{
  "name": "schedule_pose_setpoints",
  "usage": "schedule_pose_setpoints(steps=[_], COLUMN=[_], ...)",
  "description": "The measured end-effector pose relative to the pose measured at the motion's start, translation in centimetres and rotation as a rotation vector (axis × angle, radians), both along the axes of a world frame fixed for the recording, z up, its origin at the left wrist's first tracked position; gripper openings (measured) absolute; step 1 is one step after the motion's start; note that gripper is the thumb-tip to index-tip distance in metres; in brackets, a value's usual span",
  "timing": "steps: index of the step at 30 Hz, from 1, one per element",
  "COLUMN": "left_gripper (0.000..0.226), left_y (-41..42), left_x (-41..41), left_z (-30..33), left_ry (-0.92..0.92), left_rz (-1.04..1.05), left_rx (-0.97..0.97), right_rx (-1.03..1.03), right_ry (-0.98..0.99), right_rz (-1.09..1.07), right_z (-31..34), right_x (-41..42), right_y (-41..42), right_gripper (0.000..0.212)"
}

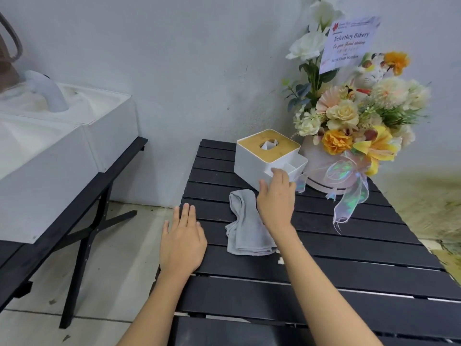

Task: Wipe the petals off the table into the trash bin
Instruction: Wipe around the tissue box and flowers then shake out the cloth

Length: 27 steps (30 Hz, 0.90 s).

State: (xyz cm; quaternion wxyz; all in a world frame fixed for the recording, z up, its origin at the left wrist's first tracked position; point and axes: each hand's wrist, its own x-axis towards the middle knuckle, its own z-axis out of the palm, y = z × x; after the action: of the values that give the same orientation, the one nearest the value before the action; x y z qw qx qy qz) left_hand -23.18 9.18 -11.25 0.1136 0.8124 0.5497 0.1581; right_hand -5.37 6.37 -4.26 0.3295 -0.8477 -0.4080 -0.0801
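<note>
A crumpled grey cloth [247, 226] lies on the black slatted table [349, 248]. My right hand [275, 198] hovers over the cloth's right edge with relaxed fingers, its fingertips at the white tissue box [262, 156]. My left hand [183, 238] lies flat with straight fingers at the table's left edge, holding nothing. A small pale petal bit [280, 260] lies on a slat beside my right forearm. No trash bin is in view.
A flower bouquet [356, 126] in a white round box with a ribbon and a card stands at the table's back right corner, by the wall. To the left, white foam boxes [50, 156] sit on a second black table. Tiled floor lies between the tables.
</note>
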Motion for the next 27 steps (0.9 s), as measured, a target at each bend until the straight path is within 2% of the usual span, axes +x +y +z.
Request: schedule_pose_setpoints(steps=[2, 4, 7, 11, 16, 18, 20, 22, 24, 27], left_gripper=[0.052, 0.057, 0.064, 0.073, 0.081, 0.082, 0.081, 0.081, 0.079, 0.071], left_y=[0.0, -0.1, -0.1, 0.1, 0.2, 0.3, 0.4, 0.4, 0.4, 0.4], left_x=[0.0, 0.0, 0.1, 0.2, 0.3, 0.3, 0.3, 0.3, 0.3, 0.3], left_z=[0.0, -0.1, -0.4, -1.0, -0.9, -0.7, -0.7, -0.7, -0.8, -0.7], left_ry=[-0.003, 0.008, 0.017, 0.021, -0.002, 0.001, 0.001, 0.007, 0.011, 0.032], left_rz=[0.001, 0.005, 0.020, 0.024, 0.011, 0.008, 0.006, 0.005, 0.015, 0.017], left_rx=[0.005, 0.027, 0.053, 0.079, 0.080, 0.080, 0.079, 0.073, 0.071, 0.068], right_rx=[-0.211, -0.296, -0.156, 0.023, -0.075, -0.053, -0.010, 0.019, -0.018, -0.346], right_ry=[0.014, 0.033, 0.091, 0.164, 0.272, 0.398, 0.552, 0.604, 0.491, 0.133], right_rz=[-0.006, 0.007, 0.086, 0.099, 0.115, 0.219, 0.352, 0.430, 0.403, 0.259], right_z=[0.1, -0.3, 0.4, 3.5, 2.4, 1.2, 1.0, 1.5, 1.3, -1.3], right_x=[1.4, 2.3, 1.9, -0.4, -2.2, -3.1, -3.9, -4.3, -4.5, -4.8], right_y=[0.9, 1.7, 3.2, 7.1, 11.2, 11.7, 11.5, 10.2, 7.6, 1.5], right_gripper=[0.047, 0.040, 0.022, 0.029, 0.021, 0.029, 0.046, 0.058, 0.062, 0.060])
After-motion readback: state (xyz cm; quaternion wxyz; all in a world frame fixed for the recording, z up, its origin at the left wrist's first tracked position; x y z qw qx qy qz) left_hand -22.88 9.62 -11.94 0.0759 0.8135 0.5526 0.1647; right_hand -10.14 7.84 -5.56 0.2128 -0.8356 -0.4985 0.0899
